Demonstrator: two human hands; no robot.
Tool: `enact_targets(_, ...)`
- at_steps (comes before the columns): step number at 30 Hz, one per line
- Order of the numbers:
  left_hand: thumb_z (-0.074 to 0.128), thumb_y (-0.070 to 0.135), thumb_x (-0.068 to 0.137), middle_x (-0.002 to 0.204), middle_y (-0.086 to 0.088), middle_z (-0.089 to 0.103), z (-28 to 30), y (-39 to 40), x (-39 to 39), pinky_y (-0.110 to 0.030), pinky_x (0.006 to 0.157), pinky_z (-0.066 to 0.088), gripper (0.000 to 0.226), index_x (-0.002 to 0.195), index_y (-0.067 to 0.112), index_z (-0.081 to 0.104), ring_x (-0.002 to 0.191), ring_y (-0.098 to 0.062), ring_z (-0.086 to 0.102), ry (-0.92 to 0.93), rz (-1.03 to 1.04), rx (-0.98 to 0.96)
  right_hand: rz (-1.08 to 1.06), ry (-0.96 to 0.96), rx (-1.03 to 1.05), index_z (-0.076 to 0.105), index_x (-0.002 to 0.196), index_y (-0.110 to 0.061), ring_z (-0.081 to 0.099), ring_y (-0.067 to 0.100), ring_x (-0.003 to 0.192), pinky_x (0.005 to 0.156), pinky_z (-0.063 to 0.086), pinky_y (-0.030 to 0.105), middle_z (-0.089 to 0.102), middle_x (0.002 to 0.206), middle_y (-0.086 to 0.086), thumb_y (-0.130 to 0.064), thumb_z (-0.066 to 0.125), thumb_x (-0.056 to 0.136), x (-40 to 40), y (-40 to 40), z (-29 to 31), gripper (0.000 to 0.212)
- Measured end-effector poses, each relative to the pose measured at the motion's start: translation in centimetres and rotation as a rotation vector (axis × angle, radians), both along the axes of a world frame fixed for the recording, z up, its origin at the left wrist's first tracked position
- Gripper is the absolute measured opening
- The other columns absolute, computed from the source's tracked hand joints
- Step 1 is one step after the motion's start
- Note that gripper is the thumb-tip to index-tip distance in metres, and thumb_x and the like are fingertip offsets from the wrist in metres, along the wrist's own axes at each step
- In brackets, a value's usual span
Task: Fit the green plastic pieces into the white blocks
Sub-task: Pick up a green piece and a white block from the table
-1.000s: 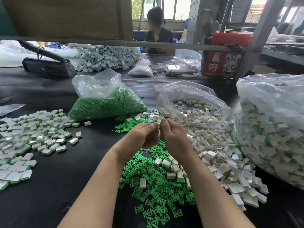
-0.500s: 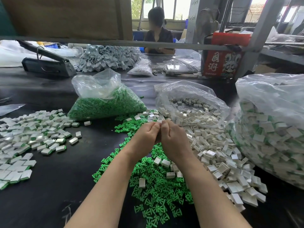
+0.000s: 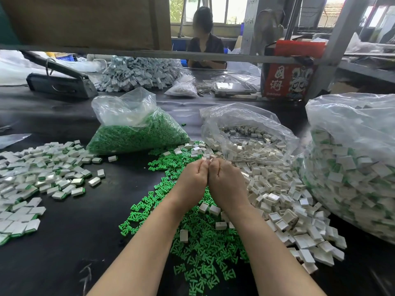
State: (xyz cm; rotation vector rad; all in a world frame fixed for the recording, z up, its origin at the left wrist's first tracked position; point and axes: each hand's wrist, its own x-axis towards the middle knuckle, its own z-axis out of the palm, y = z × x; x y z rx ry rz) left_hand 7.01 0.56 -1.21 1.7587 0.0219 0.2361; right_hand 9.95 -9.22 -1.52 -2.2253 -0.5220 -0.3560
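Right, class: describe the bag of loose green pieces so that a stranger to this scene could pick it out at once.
Start at the black table and look past the person's two hands to its far middle. There, left of the opened bag of white blocks, sits the bag of green pieces, clear plastic. It alone holds only green; the big bag at the right holds white blocks with green showing.

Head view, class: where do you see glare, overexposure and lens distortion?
Head view: the windows behind the seated person are blown out; the clear bags catch white sheen; straight shelf rail and forearms bow outward, typical wide-angle distortion; hands stay sharp.
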Motion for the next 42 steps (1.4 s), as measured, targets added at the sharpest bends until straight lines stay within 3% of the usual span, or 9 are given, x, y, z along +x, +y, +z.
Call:
enact_targets(4, 0.036, 0.018, 0.106, 0.080, 0.006, 0.069, 0.3, 0.3, -0.1, -0.026, 0.073, 0.054, 0.033, 0.091, 0.012, 0.064, 0.077, -0.006, 0.063, 0.028, -0.057, -0.046, 0.021, 0.041, 0.006, 0.046, 0.063, -0.024, 0.050, 0.015, 0.058, 0.054, 0.035, 0.032, 0.053, 0.062, -0.003, -0.032, 0.027, 0.101, 0.2, -0.3, 0.2, 0.043)
enact_targets(7, 0.037, 0.020, 0.106, 0.093, -0.014, 0.060, 0.3, 0.7, 0.1, -0.049, 0.096, 0.049, 0.031, 0.100, 0.000, 0.061, 0.090, -0.023, 0.056, 0.044, -0.098, -0.095, 0.073, 0.186, 0.223, 0.051, 0.061, -0.012, 0.048, 0.022, 0.057, 0.057, 0.038, 0.037, 0.055, 0.060, 0.005, -0.025, 0.032, 0.103, 0.7, -0.7, 0.7, 0.048)
enact_targets(11, 0.037, 0.016, 0.106, 0.080, -0.001, 0.065, 0.5, 0.3, -0.1, -0.018, 0.072, 0.053, 0.032, 0.088, 0.010, 0.062, 0.077, -0.005, 0.064, 0.025, -0.115, -0.176, 0.063, 0.230, 0.373, 0.046, 0.055, -0.015, 0.043, 0.020, 0.056, 0.058, 0.036, 0.037, 0.047, 0.055, 0.004, -0.022, 0.036, 0.103, 0.5, -0.4, 0.9, 0.049)
enact_targets(15, 0.034, 0.014, 0.107, 0.071, 0.008, 0.070, 0.7, 0.0, -0.3, -0.013, 0.067, 0.051, 0.034, 0.089, 0.009, 0.062, 0.072, 0.001, 0.066, 0.006, -0.121, -0.151, -0.028, 0.106, 0.303, 0.048, 0.056, -0.020, 0.046, 0.016, 0.052, 0.053, 0.035, 0.031, 0.050, 0.053, -0.002, -0.024, 0.035, 0.103, 0.2, 0.0, 0.6, 0.050)
enact_targets(21, 0.036, 0.017, 0.106, 0.078, -0.011, 0.053, 0.9, 0.7, -0.3, -0.034, 0.077, 0.049, 0.031, 0.087, 0.006, 0.058, 0.076, -0.023, 0.050, 0.025, -0.101, -0.130, 0.022, 0.059, 0.169, 0.049, 0.061, -0.017, 0.048, 0.017, 0.056, 0.051, 0.032, 0.029, 0.051, 0.058, -0.001, -0.027, 0.032, 0.104, 0.3, -0.4, 0.8, 0.047)
enact_targets(25, 0.036, 0.018, 0.106, 0.093, -0.014, 0.048, 1.3, 0.8, -0.7, -0.042, 0.085, 0.038, 0.037, 0.105, -0.016, 0.051, 0.088, -0.025, 0.043, 0.050, -0.114, -0.123, 0.090, 0.123, 0.212, 0.046, 0.057, -0.016, 0.044, 0.016, 0.053, 0.053, 0.031, 0.030, 0.048, 0.055, -0.001, -0.025, 0.033, 0.105, 0.3, -0.7, 0.9, 0.051)
enact_targets(30, 0.035, 0.018, 0.106, 0.096, -0.014, 0.048, 1.2, 0.7, -0.7, -0.043, 0.083, 0.035, 0.040, 0.107, -0.019, 0.049, 0.090, -0.025, 0.041, 0.024, -0.116, -0.098, 0.105, 0.114, 0.198, 0.052, 0.062, -0.008, 0.050, 0.023, 0.058, 0.058, 0.040, 0.037, 0.055, 0.061, 0.009, -0.023, 0.031, 0.105, 0.3, -0.5, 0.8, 0.051)
enact_targets(36, 0.034, 0.021, 0.107, 0.054, 0.016, 0.041, 0.9, 1.5, -0.7, -0.015, 0.051, 0.032, 0.033, 0.095, -0.003, 0.053, 0.050, -0.002, 0.034, 0.021, -0.171, 0.008, 0.127, 0.133, 0.155, 0.058, 0.066, -0.002, 0.053, 0.026, 0.060, 0.059, 0.043, 0.039, 0.062, 0.066, 0.014, -0.025, 0.032, 0.104, 0.4, -0.7, 0.6, 0.051)
enact_targets(42, 0.035, 0.013, 0.106, 0.049, 0.017, 0.043, 1.4, 1.4, -0.9, -0.007, 0.047, 0.034, 0.034, 0.076, 0.013, 0.050, 0.044, 0.003, 0.039, 0.044, -0.147, -0.121, 0.198, 0.237, 0.241, 0.051, 0.066, -0.005, 0.044, 0.021, 0.057, 0.058, 0.040, 0.042, 0.050, 0.058, 0.003, -0.024, 0.032, 0.105, 0.3, -0.5, 0.8, 0.048)
